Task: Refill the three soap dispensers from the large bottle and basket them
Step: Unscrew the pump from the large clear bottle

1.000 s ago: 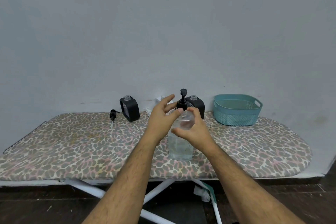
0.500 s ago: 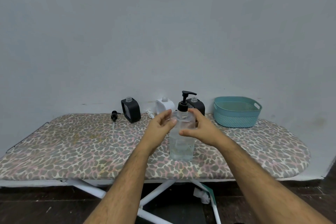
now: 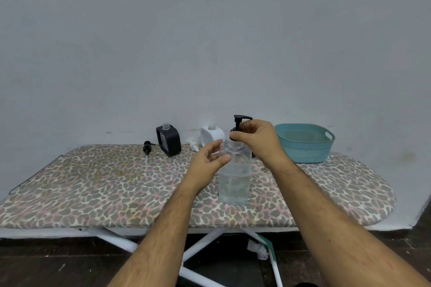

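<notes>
On a leopard-print padded ironing board (image 3: 93, 189) against a plain grey wall, the right hand (image 3: 258, 140) pinches the black pump collar (image 3: 234, 136) atop a tall clear plastic bottle (image 3: 234, 184), which stands upright, its spout pointing right. The left hand (image 3: 208, 163) curls loosely against the bottle's shoulder. Behind stand a squarish black dispenser (image 3: 169, 141) and a white one (image 3: 212, 135), both uncapped; a loose black pump (image 3: 147, 148) lies left, a teal woven plastic basket (image 3: 305, 144) right.
</notes>
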Available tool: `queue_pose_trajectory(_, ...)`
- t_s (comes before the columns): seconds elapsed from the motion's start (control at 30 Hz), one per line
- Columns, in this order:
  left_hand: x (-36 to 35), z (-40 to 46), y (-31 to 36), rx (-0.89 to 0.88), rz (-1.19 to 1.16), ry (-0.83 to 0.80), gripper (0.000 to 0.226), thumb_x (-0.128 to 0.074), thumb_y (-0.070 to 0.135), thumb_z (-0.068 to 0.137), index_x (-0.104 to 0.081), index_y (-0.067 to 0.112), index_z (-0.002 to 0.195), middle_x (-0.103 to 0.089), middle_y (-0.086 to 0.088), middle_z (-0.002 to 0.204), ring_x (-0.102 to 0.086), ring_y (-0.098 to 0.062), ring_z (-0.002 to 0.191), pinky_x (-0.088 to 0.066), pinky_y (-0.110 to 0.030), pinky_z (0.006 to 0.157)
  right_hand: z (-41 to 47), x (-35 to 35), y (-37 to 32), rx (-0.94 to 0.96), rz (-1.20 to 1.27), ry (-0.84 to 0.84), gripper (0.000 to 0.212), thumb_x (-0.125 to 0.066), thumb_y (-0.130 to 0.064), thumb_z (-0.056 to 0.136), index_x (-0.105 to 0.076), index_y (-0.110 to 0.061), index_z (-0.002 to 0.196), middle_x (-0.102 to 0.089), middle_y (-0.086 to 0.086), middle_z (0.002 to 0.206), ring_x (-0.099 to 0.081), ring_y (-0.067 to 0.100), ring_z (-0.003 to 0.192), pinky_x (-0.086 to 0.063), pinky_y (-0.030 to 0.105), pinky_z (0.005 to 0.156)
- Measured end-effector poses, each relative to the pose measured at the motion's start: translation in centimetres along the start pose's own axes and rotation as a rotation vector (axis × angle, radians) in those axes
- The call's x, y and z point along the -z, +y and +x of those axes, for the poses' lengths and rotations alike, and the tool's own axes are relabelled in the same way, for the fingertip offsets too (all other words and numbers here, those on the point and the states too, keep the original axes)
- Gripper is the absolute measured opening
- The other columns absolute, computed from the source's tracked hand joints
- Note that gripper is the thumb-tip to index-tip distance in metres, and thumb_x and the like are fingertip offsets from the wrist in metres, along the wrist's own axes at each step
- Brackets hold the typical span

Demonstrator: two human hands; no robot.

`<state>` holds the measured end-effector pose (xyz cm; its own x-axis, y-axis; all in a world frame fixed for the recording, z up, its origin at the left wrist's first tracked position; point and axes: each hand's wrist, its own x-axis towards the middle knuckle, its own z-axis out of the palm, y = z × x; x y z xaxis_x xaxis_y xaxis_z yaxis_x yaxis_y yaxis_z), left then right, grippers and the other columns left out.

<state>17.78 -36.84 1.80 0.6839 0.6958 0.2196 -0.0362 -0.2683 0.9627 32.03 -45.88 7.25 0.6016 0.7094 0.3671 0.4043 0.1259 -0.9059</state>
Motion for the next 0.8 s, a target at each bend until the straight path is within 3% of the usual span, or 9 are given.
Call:
queue_pose_trajectory(0.1, -0.1, 0.0, 0.0, 0.004, -0.005, -0.006, 0.060, -0.070, 0.021, 0.090, -0.045, 0.025, 0.144, -0.051, 0.016, 0.131, -0.054, 0.006, 0.114, -0.050, -0.019, 0.087, 0.1, -0.1, -0.4, 0.035, 0.077, 0.061, 0.006, -0.080, -0.012, 0.076, -0.077, -0.016, 0.080, -0.076, 0.000, 0.078, -0.072, 0.013, 0.079, -0.058, 0.034, 0.080)
queue_pose_trajectory(0.27, 0.0, 0.2, 0.0, 0.016, 0.007, -0.021, 0.062, -0.072, 0.025, 0.089, -0.044, 0.025, 0.145, -0.049, 0.014, 0.131, -0.053, -0.004, 0.119, -0.049, -0.019, 0.087, 0.7, 0.5, -2.4, 0.115, 0.069, 0.144, 0.005, -0.073, -0.014, 0.083, -0.077, -0.014, 0.085, -0.075, -0.003, 0.079, -0.066, 0.007, 0.073, -0.055, 0.028, 0.075)
queue_pose_trajectory(0.47, -0.4, 0.3, -0.4, 0.011, 0.058, 0.015, 0.074, -0.079, 0.031, 0.081, -0.044, 0.028, 0.145, -0.049, 0.006, 0.139, -0.054, -0.012, 0.125, -0.050, -0.035, 0.102, 0.9, 1.3, -5.3, 0.248, -0.013, 0.131, 0.006, -0.070, -0.018, 0.087, -0.076, -0.022, 0.088, -0.074, -0.011, 0.081, -0.068, 0.002, 0.079, -0.051, 0.020, 0.076)
queue_pose_trajectory(0.63, -0.6, 0.3, -0.4, 0.001, 0.055, 0.022, 0.070, -0.077, 0.026, 0.084, -0.044, 0.027, 0.146, -0.049, 0.002, 0.141, -0.053, -0.012, 0.125, -0.049, -0.030, 0.100, 1.4, 2.6, -8.5, 0.409, -0.103, 0.200, 0.008, -0.069, -0.020, 0.086, -0.077, -0.020, 0.088, -0.075, -0.003, 0.084, -0.069, 0.011, 0.084, -0.052, 0.024, 0.077)
queue_pose_trajectory(0.8, -0.8, 0.4, -0.5, -0.006, 0.070, 0.038, 0.068, -0.075, 0.025, 0.086, -0.044, 0.027, 0.146, -0.049, -0.001, 0.143, -0.051, -0.011, 0.123, -0.048, -0.029, 0.099, 1.7, 3.2, -9.8, 0.448, -0.139, 0.220, 0.010, -0.069, -0.019, 0.088, -0.077, -0.017, 0.092, -0.075, -0.004, 0.085, -0.070, 0.009, 0.084, -0.053, 0.021, 0.078)
